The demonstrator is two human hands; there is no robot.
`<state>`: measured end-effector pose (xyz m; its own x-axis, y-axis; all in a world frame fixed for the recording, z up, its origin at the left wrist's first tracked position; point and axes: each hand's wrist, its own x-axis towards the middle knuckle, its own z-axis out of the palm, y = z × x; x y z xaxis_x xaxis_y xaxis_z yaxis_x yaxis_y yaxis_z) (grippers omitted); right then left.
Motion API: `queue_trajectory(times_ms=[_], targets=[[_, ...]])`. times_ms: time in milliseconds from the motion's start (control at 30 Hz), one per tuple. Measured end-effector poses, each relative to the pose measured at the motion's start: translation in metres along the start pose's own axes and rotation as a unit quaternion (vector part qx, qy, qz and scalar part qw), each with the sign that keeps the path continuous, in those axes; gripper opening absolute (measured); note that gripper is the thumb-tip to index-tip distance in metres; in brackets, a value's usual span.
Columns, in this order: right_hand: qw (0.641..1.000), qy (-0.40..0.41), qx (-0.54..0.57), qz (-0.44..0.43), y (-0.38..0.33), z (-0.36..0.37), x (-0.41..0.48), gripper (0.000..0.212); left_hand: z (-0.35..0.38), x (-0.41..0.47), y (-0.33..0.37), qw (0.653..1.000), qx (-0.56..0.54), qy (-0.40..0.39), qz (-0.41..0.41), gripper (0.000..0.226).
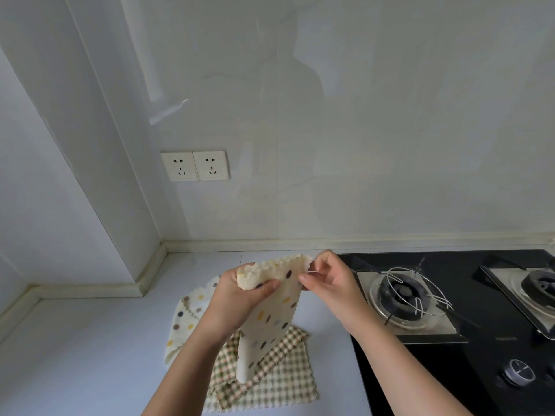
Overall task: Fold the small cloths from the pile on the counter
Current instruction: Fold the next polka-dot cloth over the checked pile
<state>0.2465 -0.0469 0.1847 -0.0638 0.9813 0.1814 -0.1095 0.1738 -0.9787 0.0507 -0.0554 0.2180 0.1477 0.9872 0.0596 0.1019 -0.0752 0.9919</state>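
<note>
Head view: your left hand (pixel 240 295) and right hand (pixel 329 285) both pinch the dotted cloth (pixel 277 316) by its top edge.
Beneath: checked cloth (pixel 280 381), second dotted cloth (pixel 189 315), both partly hidden by your left forearm.

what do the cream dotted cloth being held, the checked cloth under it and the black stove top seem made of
Cream dotted cloth: soft matte fabric, perhaps microfibre; it hangs limp, with a zigzag-cut edge. Green-and-brown checked cloth: similar matte textile, crumpled, zigzag edge. Black stove top: likely glossy glass, given its reflections; possibly enamel.
</note>
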Motion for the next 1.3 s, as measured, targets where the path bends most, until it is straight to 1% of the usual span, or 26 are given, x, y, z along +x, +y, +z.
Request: queue_trajectory(times_ms=[67, 200, 267, 367, 467, 500, 567, 600, 633, 700, 767, 800, 900, 967, 1067, 1133, 1200, 1267, 1300], targets=[[1.0, -0.014, 0.001, 0.014, 0.003, 0.0, -0.002, 0.029, -0.001, -0.001, 0.0, 1.0, -0.003, -0.006, -0.001, 0.015], [0.999, -0.01, 0.012, 0.034, 0.003, 0.003, -0.002, 0.045, -0.003, -0.002, -0.001, 0.999, 0.021, -0.024, -0.001, 0.018], [0.999, -0.014, 0.021, 0.045, 0.0, 0.003, 0.0, 0.048, -0.005, -0.001, -0.001, 0.999, 0.044, -0.031, 0.003, 0.017], [0.998, -0.028, 0.025, 0.053, -0.002, 0.003, 0.003, 0.043, -0.007, -0.001, 0.0, 0.997, 0.064, -0.044, 0.015, 0.019], [0.998, -0.022, 0.044, 0.049, -0.004, 0.004, 0.003, 0.038, -0.007, 0.001, 0.001, 0.997, 0.063, -0.033, 0.02, 0.02], [0.998, -0.02, 0.044, 0.047, -0.004, 0.004, 0.003, 0.031, -0.008, 0.001, 0.001, 0.997, 0.067, -0.028, 0.021, 0.02], [0.998, -0.009, 0.031, 0.048, -0.005, 0.004, 0.004, 0.013, -0.008, 0.002, -0.001, 0.993, 0.109, -0.019, 0.038, 0.02], [0.998, 0.0, 0.024, 0.051, -0.006, 0.004, 0.005, 0.005, -0.008, 0.001, -0.003, 0.988, 0.14, -0.02, 0.055, 0.02], [0.998, 0.008, 0.015, 0.053, -0.007, 0.004, 0.007, 0.007, -0.009, 0.0, -0.004, 0.982, 0.172, -0.024, 0.076, 0.026], [0.999, 0.012, -0.001, 0.053, -0.01, 0.002, 0.009, 0.011, -0.016, -0.002, -0.005, 0.959, 0.237, -0.044, 0.15, 0.045], [0.999, 0.011, -0.016, 0.051, -0.015, 0.001, 0.01, 0.012, -0.026, 0.001, -0.002, 0.924, 0.298, -0.084, 0.224, 0.044], [0.998, 0.011, -0.023, 0.049, -0.018, -0.001, 0.012, 0.013, -0.03, 0.003, 0.0, 0.91, 0.323, -0.098, 0.241, 0.039], [0.998, 0.005, -0.047, 0.034, -0.027, -0.004, 0.016, 0.015, -0.043, 0.011, 0.009, 0.887, 0.375, -0.099, 0.251, 0.021], [0.998, -0.003, -0.06, 0.027, -0.033, -0.006, 0.019, 0.014, -0.048, 0.014, 0.016, 0.878, 0.396, -0.101, 0.248, 0.015], [0.994, -0.01, -0.104, 0.022, -0.04, -0.008, 0.024, 0.014, -0.052, 0.016, 0.026, 0.86, 0.418, -0.103, 0.273, 0.018], [0.991, -0.014, -0.133, 0.02, -0.044, -0.008, 0.027, 0.014, -0.054, 0.019, 0.03, 0.846, 0.437, -0.084, 0.294, 0.022], [0.989, -0.014, -0.145, 0.015, -0.047, -0.006, 0.03, 0.013, -0.057, 0.021, 0.032, 0.84, 0.446, -0.055, 0.304, 0.026], [0.989, -0.014, -0.146, 0.005, -0.051, -0.003, 0.032, 0.012, -0.056, 0.022, 0.034, 0.842, 0.438, -0.017, 0.313, 0.031], [0.99, -0.012, -0.14, -0.001, -0.053, -0.002, 0.032, 0.011, -0.055, 0.022, 0.035, 0.858, 0.412, 0.007, 0.308, 0.031]])
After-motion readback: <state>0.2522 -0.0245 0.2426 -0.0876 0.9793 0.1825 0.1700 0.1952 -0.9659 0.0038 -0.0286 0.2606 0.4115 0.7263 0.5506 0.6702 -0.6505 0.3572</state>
